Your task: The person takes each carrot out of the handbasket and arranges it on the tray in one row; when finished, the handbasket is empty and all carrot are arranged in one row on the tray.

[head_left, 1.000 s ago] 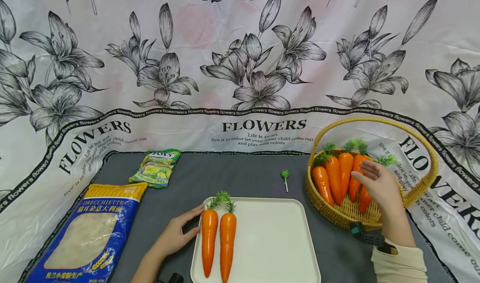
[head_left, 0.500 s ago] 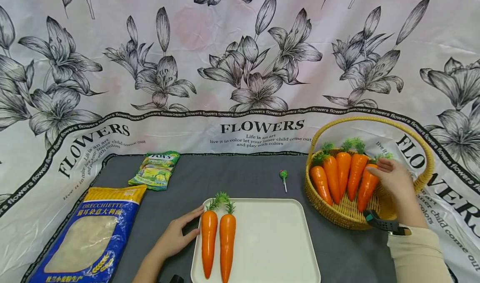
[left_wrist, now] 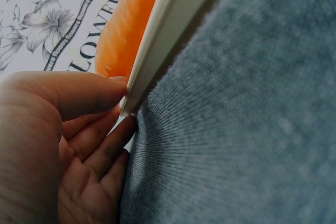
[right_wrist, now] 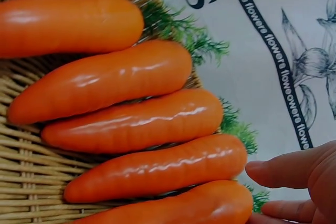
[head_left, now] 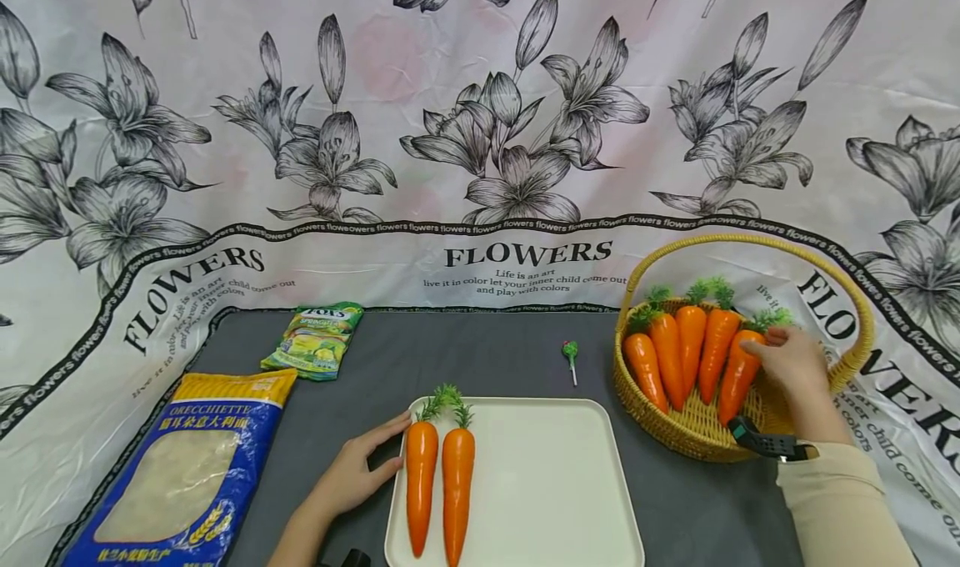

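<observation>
My left hand (head_left: 360, 467) rests at the left edge of a cream tray (head_left: 555, 475); in the left wrist view its thumb (left_wrist: 100, 95) and fingertips touch the rim. Two orange toy carrots (head_left: 421, 488) with green tops lie side by side on the tray. At the wicker basket (head_left: 678, 438), my right hand (head_left: 798, 363) is beside the rightmost carrot (head_left: 741, 375), thumb and fingers around its leafy end. The right wrist view shows the thumb (right_wrist: 283, 171) near the carrot ends and fingers low in the corner, partly cut off. Several more carrots (head_left: 660, 358) lie in the basket.
A blue and yellow pasta bag (head_left: 172, 467) lies at the left, with a green candy packet (head_left: 315, 342) behind it. Between tray and basket, towards the back, lies a small lollipop (head_left: 571, 358). The basket's tall handle (head_left: 750, 239) arches over the carrots.
My right hand has moved right over the basket to the rightmost carrot, and its fingers have drawn in a little. The left hand has stayed at the tray edge.
</observation>
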The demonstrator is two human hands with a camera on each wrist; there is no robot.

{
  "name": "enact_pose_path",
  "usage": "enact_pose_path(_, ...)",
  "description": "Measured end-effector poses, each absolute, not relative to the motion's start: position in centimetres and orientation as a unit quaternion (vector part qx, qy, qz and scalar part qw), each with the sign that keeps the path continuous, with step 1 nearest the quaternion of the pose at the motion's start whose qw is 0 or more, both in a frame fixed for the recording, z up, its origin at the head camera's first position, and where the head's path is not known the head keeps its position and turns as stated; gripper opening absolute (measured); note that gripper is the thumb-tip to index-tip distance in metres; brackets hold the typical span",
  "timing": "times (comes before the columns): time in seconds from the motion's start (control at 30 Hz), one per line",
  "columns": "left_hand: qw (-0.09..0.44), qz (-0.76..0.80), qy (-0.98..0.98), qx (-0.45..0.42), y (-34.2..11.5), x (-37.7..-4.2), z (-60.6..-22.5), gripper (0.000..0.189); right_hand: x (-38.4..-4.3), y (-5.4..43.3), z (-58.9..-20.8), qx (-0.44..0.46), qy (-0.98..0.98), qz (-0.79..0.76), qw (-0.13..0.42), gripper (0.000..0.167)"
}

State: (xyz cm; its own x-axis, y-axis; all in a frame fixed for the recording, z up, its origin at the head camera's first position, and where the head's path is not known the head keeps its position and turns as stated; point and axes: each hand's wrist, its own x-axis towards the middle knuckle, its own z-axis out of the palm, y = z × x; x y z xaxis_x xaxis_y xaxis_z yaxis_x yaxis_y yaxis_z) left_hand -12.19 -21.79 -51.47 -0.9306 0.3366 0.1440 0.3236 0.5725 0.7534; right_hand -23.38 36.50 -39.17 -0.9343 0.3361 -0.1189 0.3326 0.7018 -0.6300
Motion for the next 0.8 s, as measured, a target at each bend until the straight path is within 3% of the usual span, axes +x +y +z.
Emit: enact_pose_path(0.8, 0.006, 0.424, 0.887, 0.181, -21.5, -12.1, -51.4, 0.049, -23.8, 37.3, -40.6, -0.164, -0.929, 0.331, 0.001, 0.070)
